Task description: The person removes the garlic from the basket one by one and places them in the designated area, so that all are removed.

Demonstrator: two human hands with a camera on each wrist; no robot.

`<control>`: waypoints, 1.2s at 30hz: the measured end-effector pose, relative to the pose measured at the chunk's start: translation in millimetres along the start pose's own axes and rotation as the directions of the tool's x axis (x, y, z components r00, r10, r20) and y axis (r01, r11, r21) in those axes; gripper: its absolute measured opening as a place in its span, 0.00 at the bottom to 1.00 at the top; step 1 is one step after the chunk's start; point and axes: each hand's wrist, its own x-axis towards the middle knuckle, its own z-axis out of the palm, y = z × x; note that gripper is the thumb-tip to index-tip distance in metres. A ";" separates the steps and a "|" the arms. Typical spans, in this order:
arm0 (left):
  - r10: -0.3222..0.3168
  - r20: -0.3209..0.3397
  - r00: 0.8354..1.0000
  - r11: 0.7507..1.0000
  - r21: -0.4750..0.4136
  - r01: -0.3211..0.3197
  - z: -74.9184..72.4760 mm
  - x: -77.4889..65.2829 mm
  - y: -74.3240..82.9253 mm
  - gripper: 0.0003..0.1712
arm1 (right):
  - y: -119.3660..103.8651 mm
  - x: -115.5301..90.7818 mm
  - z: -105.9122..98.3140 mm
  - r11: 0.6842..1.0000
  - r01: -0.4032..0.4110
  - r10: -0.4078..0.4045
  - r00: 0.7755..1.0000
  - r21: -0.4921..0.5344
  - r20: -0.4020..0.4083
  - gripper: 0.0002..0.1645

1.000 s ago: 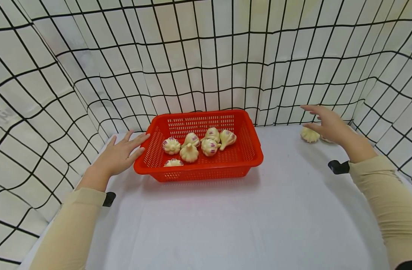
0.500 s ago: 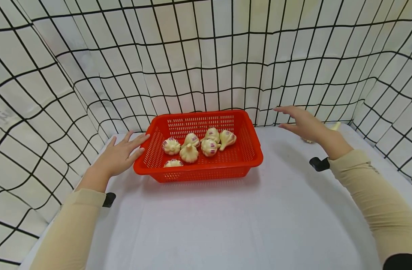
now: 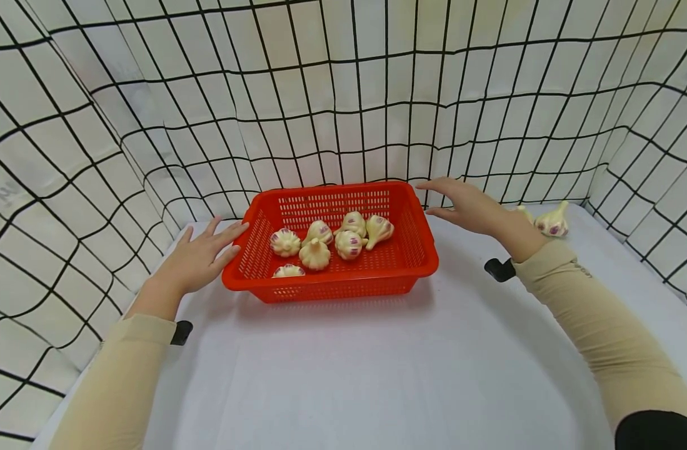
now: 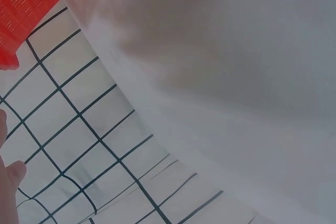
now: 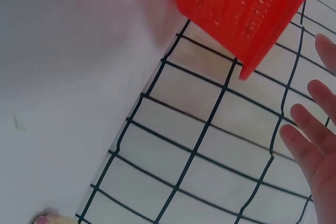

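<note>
A red perforated plastic basket (image 3: 343,281) stands at the back middle of the white table, with several garlic bulbs (image 3: 315,254) inside. At its left rim, my left hand (image 3: 199,256) lies with fingers spread and fingertips at the edge. My right hand (image 3: 469,206) is just off the basket's right rim, fingers stretched toward it and nothing held; the right wrist view shows those fingers (image 5: 310,129) apart from the red wall. Behind the right wrist, a garlic bulb (image 3: 552,222) lies on the table, with another partly hidden by the forearm.
Black grid netting (image 3: 377,94) over white panels encloses the back and both sides. The white tabletop (image 3: 343,375) extends in front of the basket. A black wrist camera (image 3: 499,270) sits under the right cuff.
My right hand has moved left, from above the loose garlic bulbs at the right to beside the basket's right rim. The left hand and the basket have stayed in place.
</note>
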 end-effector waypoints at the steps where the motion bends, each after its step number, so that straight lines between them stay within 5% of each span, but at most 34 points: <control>1: -0.001 0.001 1.000 1.000 0.003 0.001 0.1 -0.2 -0.2 0.39 | -2.7 2.6 1.6 1.000 0.011 -0.011 1.000 -0.011 0.006 0.34; 22: 0.009 -0.005 1.000 0.998 0.062 -0.008 -2.7 -1.0 3.2 0.38 | -41.8 45.5 34.5 0.975 0.165 -0.134 0.971 -0.148 0.199 0.32; 36: 0.010 -0.011 1.000 0.999 0.033 -0.009 -2.5 -3.2 2.4 0.38 | -52.3 65.4 50.6 0.979 0.135 -0.078 0.941 -0.153 0.329 0.32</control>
